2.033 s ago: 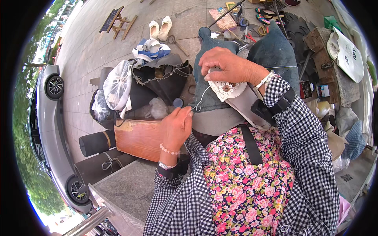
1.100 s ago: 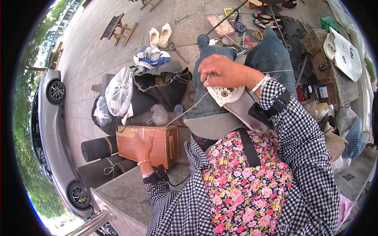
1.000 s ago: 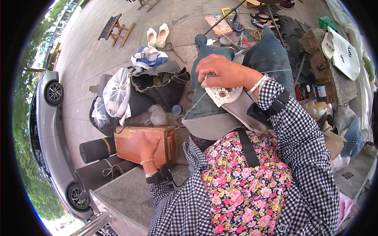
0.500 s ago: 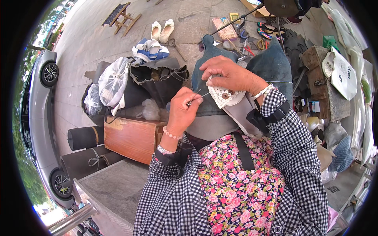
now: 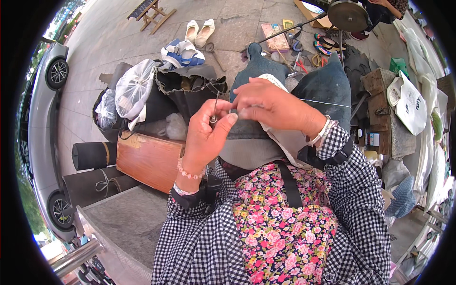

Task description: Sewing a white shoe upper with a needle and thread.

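My left hand [image 5: 202,135] is closed around a small awl-like tool [image 5: 213,119], its thin metal shaft pointing up past the forefinger. Close beside it, my right hand [image 5: 280,107] has fingers bent in a pinch, the fingertips meeting those of the left. Whatever lies between the fingertips is too small to make out. A white shoe [image 5: 274,80] lies on my lap, mostly hidden under the right hand; its pale edge shows above the knuckles. Dark blue cloth [image 5: 259,66] covers my knees.
A wooden box [image 5: 147,161] and dark rolls [image 5: 90,156] stand at left, behind a grey-topped stand [image 5: 128,223]. Bags [image 5: 135,90] sit beyond. White shoes [image 5: 204,32], tools and sandals [image 5: 325,45] lie on the pavement. At right stands a wooden crate [image 5: 394,109]. Another person [image 5: 382,14] is at far right.
The tool has come away from the shoe and now points upward in my left hand. My right hand has shifted off the shoe's patterned part, bringing its fingertips to the left hand's.
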A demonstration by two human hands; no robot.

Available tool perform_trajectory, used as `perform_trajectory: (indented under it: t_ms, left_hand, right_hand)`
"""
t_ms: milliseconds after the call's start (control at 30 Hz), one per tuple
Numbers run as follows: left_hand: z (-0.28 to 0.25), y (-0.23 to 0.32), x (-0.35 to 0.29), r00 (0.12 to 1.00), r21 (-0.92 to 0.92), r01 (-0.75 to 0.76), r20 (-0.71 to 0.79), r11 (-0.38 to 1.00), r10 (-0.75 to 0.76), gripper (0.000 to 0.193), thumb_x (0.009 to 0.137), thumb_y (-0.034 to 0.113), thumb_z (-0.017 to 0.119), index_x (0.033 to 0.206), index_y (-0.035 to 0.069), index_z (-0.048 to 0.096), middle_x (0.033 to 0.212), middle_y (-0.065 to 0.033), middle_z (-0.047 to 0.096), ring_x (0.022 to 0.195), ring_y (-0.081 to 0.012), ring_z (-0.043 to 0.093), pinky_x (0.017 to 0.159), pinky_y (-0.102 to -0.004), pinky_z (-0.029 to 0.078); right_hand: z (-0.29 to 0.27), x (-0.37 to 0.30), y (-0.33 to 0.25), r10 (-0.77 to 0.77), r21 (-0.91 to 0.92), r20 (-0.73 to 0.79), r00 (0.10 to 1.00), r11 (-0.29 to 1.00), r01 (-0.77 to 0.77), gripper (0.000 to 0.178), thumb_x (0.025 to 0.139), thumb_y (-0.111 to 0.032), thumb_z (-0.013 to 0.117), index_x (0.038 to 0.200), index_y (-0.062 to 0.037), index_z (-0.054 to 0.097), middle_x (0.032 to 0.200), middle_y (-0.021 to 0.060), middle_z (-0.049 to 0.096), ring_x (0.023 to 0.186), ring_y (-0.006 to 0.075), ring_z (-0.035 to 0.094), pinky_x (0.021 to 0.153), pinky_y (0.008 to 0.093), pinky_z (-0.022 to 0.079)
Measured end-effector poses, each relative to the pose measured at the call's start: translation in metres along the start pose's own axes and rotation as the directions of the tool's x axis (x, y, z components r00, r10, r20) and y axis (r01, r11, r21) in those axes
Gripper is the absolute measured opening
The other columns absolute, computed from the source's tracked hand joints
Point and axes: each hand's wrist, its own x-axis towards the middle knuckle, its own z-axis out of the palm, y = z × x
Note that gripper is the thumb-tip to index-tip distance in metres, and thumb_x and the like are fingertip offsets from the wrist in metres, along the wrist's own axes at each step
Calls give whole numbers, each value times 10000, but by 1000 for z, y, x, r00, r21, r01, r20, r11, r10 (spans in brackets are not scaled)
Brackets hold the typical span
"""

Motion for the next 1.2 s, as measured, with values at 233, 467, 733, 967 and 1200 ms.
perform_trajectory:
  t_ms: [233, 467, 733, 967, 1200]
  left_hand:
    - [-3, -22, -28, 1000, 285, -13, -3, 959, 14, 339, 906, 72, 494, 1236, -9, 494, 1080, -92, 578, 849, -138, 519, 788, -261, 429]
    - [16, -29, -30, 984, 253, -73, 177, 965, 28, 305, 838, 26, 538, 1137, -23, 570, 1045, -206, 620, 941, -313, 614, 816, -330, 466]
    - [22, -33, -23, 986, 254, -42, 165, 966, 0, 304, 835, 26, 527, 1130, -38, 563, 1057, -223, 612, 955, -332, 607, 821, -333, 464]
    - [22, -35, -24, 989, 229, -24, 150, 973, -11, 303, 838, 24, 516, 1130, -43, 560, 1064, -230, 609, 956, -337, 607, 825, -331, 461]
    - [24, -35, -24, 992, 241, -39, 125, 970, 8, 291, 841, 24, 513, 1120, -48, 557, 1029, -237, 614, 920, -336, 617, 792, -330, 471]
  right_hand:
    - [-46, -54, 56, 526, 944, -318, 789, 100, 314, 218, 938, -223, 485, 1015, -23, 529, 773, 40, 616, 867, 222, 625, 896, 392, 465]
    - [-68, -134, 96, 673, 886, -358, 648, 26, 463, 215, 933, -201, 487, 1042, -21, 533, 829, 42, 619, 894, 221, 599, 937, 421, 438]
    - [-57, -154, 95, 757, 869, -377, 534, 90, 486, 213, 935, -192, 499, 1060, -32, 563, 972, 99, 614, 787, 170, 541, 730, 300, 456]
    - [-41, -165, 101, 672, 772, -438, 597, -59, 633, 187, 943, -191, 491, 1044, -42, 542, 975, 95, 585, 743, 138, 506, 661, 271, 427]
    - [-37, -159, 98, 678, 771, -485, 553, 33, 636, 183, 938, -203, 506, 1041, -51, 501, 908, 66, 552, 729, 136, 486, 689, 281, 435]
